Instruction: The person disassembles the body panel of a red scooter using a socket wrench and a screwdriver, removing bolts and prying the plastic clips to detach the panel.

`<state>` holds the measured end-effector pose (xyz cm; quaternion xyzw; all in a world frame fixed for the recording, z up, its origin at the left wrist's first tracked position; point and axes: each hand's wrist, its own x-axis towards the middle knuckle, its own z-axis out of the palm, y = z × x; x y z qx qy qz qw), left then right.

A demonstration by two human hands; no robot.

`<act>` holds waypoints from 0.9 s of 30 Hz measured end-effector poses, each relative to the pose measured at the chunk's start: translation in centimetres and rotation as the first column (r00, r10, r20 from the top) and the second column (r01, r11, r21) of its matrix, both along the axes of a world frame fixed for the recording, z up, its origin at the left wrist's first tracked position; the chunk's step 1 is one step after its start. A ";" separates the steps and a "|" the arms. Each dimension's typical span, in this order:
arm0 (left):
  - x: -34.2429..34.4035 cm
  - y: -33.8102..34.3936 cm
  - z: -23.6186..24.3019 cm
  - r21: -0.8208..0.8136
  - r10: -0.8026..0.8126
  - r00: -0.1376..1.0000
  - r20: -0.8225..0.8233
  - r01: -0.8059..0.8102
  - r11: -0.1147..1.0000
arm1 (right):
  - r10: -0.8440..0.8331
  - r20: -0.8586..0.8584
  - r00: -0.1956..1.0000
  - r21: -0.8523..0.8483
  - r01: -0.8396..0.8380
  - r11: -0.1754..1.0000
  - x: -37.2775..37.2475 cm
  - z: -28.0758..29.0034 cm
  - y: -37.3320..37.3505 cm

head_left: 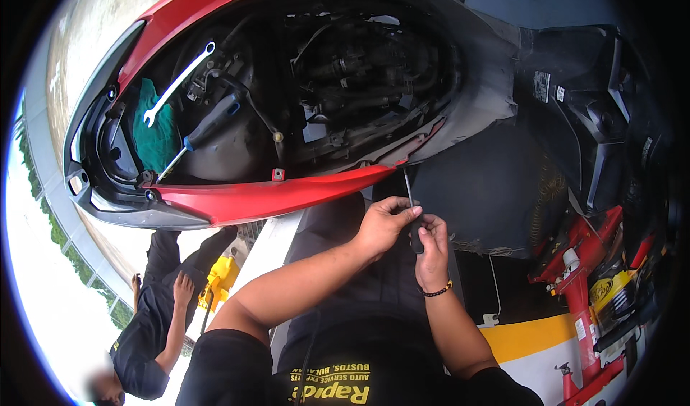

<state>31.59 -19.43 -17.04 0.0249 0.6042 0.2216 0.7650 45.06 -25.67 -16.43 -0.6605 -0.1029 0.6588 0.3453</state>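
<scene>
So the red side panel (266, 199) is smooth, glossy plastic, while the grey body panel (483, 82) looks matt and kinda dusty. The wrench (180, 81) is bright shiny metal, the rag (152, 134) is matt green cloth, and the held screwdriver (410, 192) has a metal shaft plus a dark, plastic-looking handle (417, 242)

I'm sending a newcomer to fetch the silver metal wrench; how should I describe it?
Find the red scooter body, then the left end of its open black bay. A green cloth lies there near a blue-and-black-handled screwdriver. The silver metal wrench overlaps the cloth; unlike the screwdriver, it is bare metal, with a ring end and a forked end.
</scene>
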 end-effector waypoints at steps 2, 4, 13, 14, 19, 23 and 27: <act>-1.1 0.2 0.3 -0.081 0.048 0.994 0.102 -0.040 0.996 | -0.041 -0.276 0.960 -0.172 -0.007 0.985 0.6 1.2 2.0; -2.1 0.1 -0.2 -0.073 0.090 0.984 0.157 -0.079 0.994 | -0.127 -0.505 0.854 -0.320 -0.048 0.946 1.4 1.3 2.8; -2.4 1.1 -0.6 -0.099 0.282 0.950 0.138 -0.270 0.958 | 0.171 -0.208 0.963 -0.134 -0.202 0.970 -0.5 1.9 2.4; -2.0 1.0 -0.4 -0.141 0.359 0.922 0.143 -0.340 0.930 | 0.160 -0.210 0.965 -0.139 -0.191 0.972 -0.5 2.0 2.2; -0.3 0.7 -0.4 -0.062 0.295 0.953 0.068 -0.291 0.955 | 0.165 -0.213 0.963 -0.133 -0.196 0.972 0.0 1.3 0.7; -0.4 1.5 -0.6 -0.039 0.253 0.967 0.045 -0.251 0.967 | 0.163 -0.182 0.970 -0.141 -0.190 0.972 0.3 1.4 1.2; -0.7 1.8 -0.9 -0.035 0.242 0.970 0.013 -0.242 0.970 | 0.200 -0.152 0.968 -0.144 -0.222 0.964 0.2 1.2 1.5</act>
